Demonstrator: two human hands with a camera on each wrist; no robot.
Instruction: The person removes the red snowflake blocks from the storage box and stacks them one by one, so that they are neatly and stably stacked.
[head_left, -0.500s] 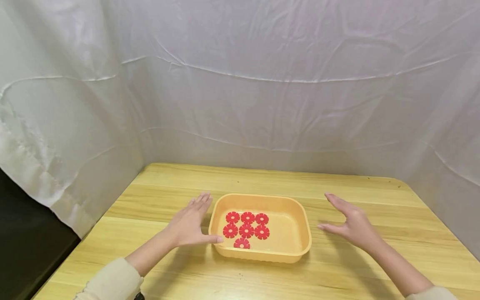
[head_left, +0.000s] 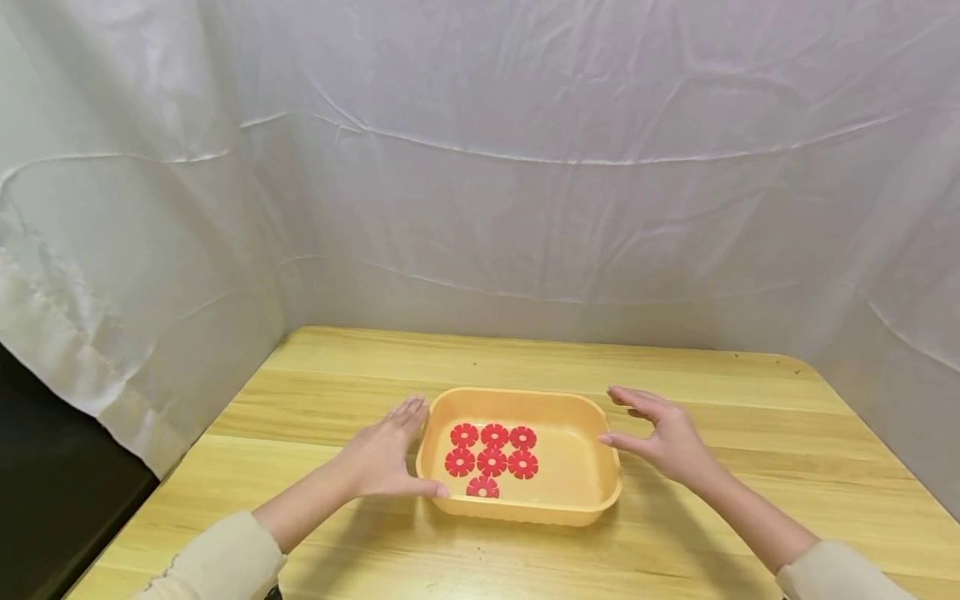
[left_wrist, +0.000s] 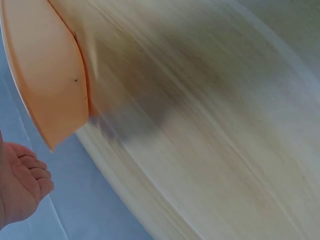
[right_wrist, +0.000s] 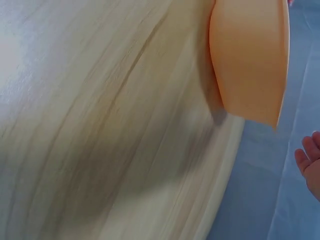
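Seven red flower discs [head_left: 491, 459] lie in the orange tray [head_left: 592, 500] mid-table [head_left: 337, 392], white sheet [head_left: 480, 167] behind. The left hand [head_left: 382, 454], fingers straight and together, touches the tray's nine-o'clock wall. The right hand [head_left: 663, 437], fingers relaxed and apart, has closed in from three o'clock to the rim.

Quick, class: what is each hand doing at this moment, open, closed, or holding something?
Left hand: open, fingers straight, at the tray's left rim, thumb touching.
Right hand: open, at the tray's right rim, gripping nothing.

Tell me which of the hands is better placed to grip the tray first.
Probably the left hand: it lies against the orange tray at its left wall, thumb at the rim. The right hand hovers open beside the right rim.
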